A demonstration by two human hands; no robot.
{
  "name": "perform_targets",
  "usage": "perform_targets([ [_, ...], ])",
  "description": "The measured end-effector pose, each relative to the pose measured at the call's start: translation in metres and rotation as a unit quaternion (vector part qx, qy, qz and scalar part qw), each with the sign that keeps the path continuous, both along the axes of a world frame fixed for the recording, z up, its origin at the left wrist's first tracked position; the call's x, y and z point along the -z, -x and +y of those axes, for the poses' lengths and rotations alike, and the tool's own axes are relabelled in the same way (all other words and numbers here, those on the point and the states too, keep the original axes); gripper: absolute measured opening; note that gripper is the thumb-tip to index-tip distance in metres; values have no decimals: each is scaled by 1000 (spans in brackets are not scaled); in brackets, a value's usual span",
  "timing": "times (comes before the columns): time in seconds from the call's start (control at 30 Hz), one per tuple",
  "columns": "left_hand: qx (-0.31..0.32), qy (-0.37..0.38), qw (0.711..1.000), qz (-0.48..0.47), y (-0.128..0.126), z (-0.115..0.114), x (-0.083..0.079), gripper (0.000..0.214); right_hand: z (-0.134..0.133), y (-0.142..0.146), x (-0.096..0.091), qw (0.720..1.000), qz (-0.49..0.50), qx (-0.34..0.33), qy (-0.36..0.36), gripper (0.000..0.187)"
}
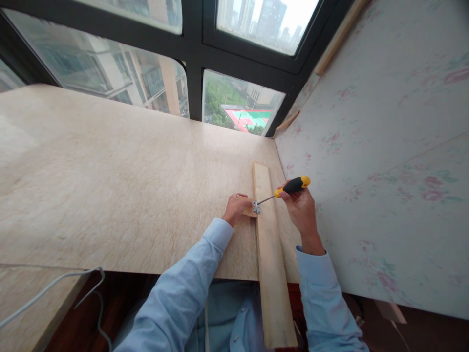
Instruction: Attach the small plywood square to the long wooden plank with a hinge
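Note:
A long, pale wooden board [270, 244] lies on the stone sill, its near end jutting past the edge toward my body. Against its left side sits a small wooden block [249, 209], gripped by my left hand [236, 208]. A metal hinge [256, 208] spans the joint between block and board. My right hand [299, 208] is closed around a screwdriver [293, 187] with a yellow and black handle. Its shaft slants down to the left, and the tip meets the hinge. Any screw under the tip is too small to make out.
The beige stone sill [110, 186] stretches left. Dark-framed windows [194, 58] rise behind it, and a flower-patterned wall [384, 171] stands close on the right. A white cable [54, 281] trails over a lower ledge at the front left.

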State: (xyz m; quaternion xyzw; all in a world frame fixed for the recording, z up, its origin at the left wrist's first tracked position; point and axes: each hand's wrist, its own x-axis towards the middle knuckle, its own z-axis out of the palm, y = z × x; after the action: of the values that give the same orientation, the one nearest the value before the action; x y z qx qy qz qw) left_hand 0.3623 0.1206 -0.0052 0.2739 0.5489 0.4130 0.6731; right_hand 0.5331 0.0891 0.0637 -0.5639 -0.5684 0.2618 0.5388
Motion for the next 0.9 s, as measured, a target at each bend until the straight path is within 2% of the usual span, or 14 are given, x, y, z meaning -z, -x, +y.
perform_targets([
  [0.13,21,24,999,-21,4,2,-4,35,4,0,-2,998,-42,48,2,47],
  [0.27,69,47,996,-39,9,9,-4,22,9,4,0,990,-104,94,-2,48],
  [0.33,84,56,993,-59,11,13,-3,15,11,7,4,994,-82,73,-4,47],
  [0.4,91,62,990,-84,13,15,-2,9,12,9,8,1000,-11,22,-12,50],
  [0.5,103,78,985,-114,14,18,-2,7,10,10,11,994,98,-47,-11,59],
  [0.63,128,104,977,-133,16,24,-2,7,6,12,5,989,126,-80,10,60],
  [0.7,151,120,971,-142,17,28,-1,9,5,12,1,995,90,-50,9,59],
  [0.77,175,130,965,-146,18,33,1,11,7,13,-1,999,15,33,8,57],
  [0.83,189,131,963,-142,18,37,4,13,10,12,0,990,-65,123,6,59],
  [0.9,197,131,962,-132,18,40,6,14,13,12,4,984,-101,148,-3,63],
])
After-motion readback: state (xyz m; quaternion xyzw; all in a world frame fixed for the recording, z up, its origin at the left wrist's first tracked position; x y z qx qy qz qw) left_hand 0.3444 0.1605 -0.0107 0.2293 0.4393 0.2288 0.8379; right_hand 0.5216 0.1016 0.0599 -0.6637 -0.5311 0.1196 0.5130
